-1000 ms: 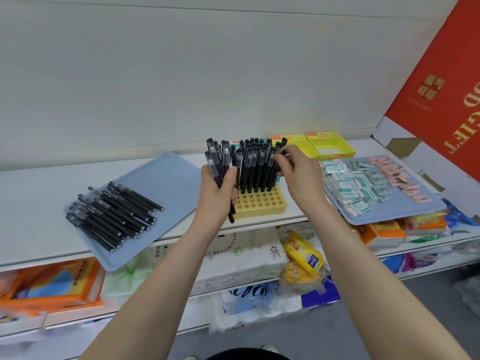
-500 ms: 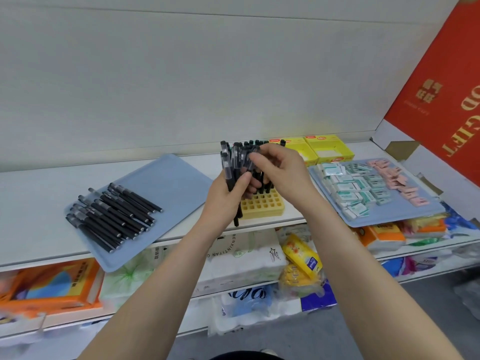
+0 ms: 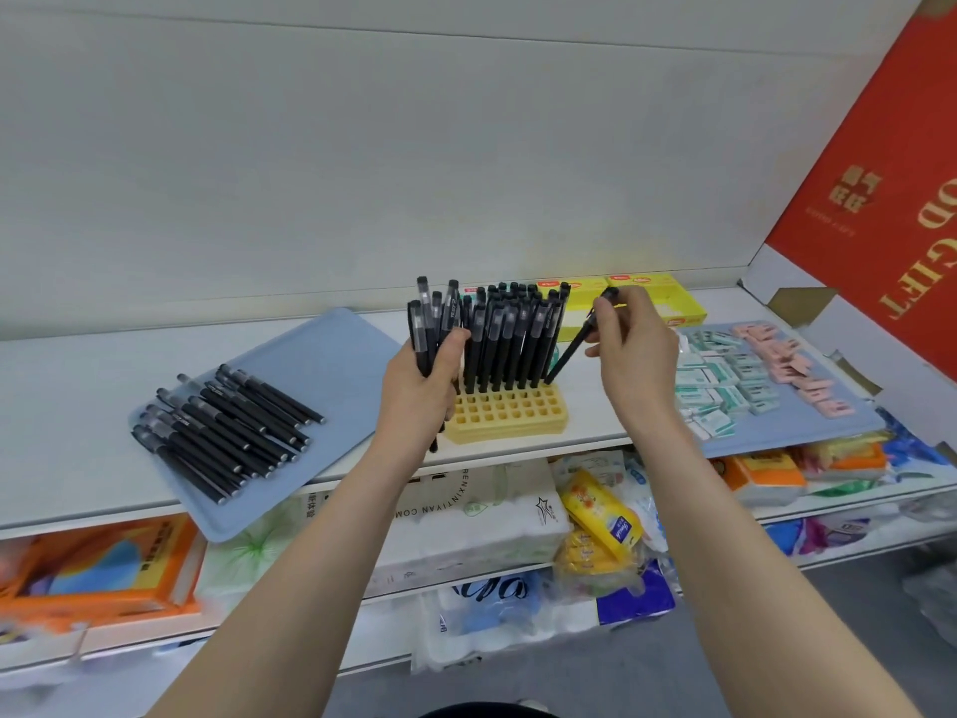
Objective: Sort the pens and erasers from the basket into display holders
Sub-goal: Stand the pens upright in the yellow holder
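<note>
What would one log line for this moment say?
right hand: pinches one pen, tip at yellow holder | left hand: grips pen bundle

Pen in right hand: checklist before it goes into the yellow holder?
1. Grip: right hand pinches the single pen: ok.
2. Pen upright: not ok, its top leans right.
3. Tip seated in a hole: cannot tell.
4. Free holes: yellow holder has open front rows: ok.
5. Spares: left hand grips the pen bundle: ok.
</note>
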The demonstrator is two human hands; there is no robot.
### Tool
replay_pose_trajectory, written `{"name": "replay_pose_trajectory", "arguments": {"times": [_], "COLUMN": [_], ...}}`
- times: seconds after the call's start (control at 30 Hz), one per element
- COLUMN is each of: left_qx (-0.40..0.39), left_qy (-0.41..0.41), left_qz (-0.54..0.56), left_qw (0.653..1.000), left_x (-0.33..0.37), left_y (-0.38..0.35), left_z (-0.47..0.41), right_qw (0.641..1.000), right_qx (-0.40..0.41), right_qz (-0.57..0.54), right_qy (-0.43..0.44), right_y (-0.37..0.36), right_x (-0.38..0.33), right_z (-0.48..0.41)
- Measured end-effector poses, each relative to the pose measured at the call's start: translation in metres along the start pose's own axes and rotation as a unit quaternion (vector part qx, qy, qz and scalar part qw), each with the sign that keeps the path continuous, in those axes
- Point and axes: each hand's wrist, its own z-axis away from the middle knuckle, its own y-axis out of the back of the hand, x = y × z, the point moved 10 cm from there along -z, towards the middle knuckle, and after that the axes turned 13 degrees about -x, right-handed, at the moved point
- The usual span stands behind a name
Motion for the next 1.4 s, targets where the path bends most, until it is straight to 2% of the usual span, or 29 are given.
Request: {"name": "replay_pose_trajectory", "arguments": {"times": [0.13,0.23,0.3,0.43,0.5,0.57,0.63,0.7,0.8,0.87,0.97,1.1,1.23,1.4], "left_qx": [-0.006,-0.004,-0.004,-0.012,-0.016,-0.024,-0.038,-0.053,-0.062,-0.037,-0.005,0.003,0.006,-0.009], "left_qy": [-0.011,-0.013,-0.011,-0.018,-0.017,-0.022,-0.026,-0.023,-0.011,-0.006,0.003,-0.001,-0.004,-0.006], "left_qz": [0.039,0.053,0.042,0.020,0.016,0.038,0.050,0.050,0.053,0.037,0.053,0.022,0.007,0.007], "left_qw": [0.999,0.998,0.999,1.000,1.000,0.999,0.998,0.997,0.997,0.999,0.999,1.000,1.000,1.000], "left_x": [0.001,0.001,-0.001,0.001,0.002,0.003,0.004,0.003,-0.002,-0.008,-0.014,-0.011,-0.011,-0.007], "left_y": [0.002,0.005,0.009,0.014,0.015,0.015,0.014,0.013,0.017,0.029,0.047,0.063,0.069,0.067], "left_z": [0.002,0.004,0.006,0.010,0.011,0.011,0.011,0.012,0.014,0.015,0.019,0.024,0.024,0.025], "right_qw": [0.996,0.995,0.994,0.990,0.989,0.995,0.987,0.969,0.946,0.940,0.963,0.995,0.995,0.993], "right_qx": [-0.057,-0.084,-0.070,0.034,0.048,-0.016,-0.117,-0.180,-0.218,-0.226,-0.156,-0.072,-0.058,-0.077], "right_qz": [0.060,0.052,0.078,0.125,0.092,0.011,-0.096,-0.168,-0.238,-0.251,-0.215,-0.063,0.026,0.035], "right_qy": [0.033,0.023,0.018,0.060,0.101,0.103,0.059,0.019,-0.034,-0.053,-0.044,0.032,0.080,0.084], "right_y": [-0.026,-0.036,-0.033,-0.017,-0.020,-0.040,-0.070,-0.094,-0.110,-0.112,-0.093,-0.072,-0.080,-0.093], "right_x": [-0.002,0.003,0.002,-0.031,-0.059,-0.079,-0.087,-0.089,-0.081,-0.076,-0.068,-0.072,-0.084,-0.086], "right_z": [0.003,0.002,-0.001,0.008,0.016,0.018,0.017,0.018,0.020,0.021,0.019,0.024,0.034,0.034]}}
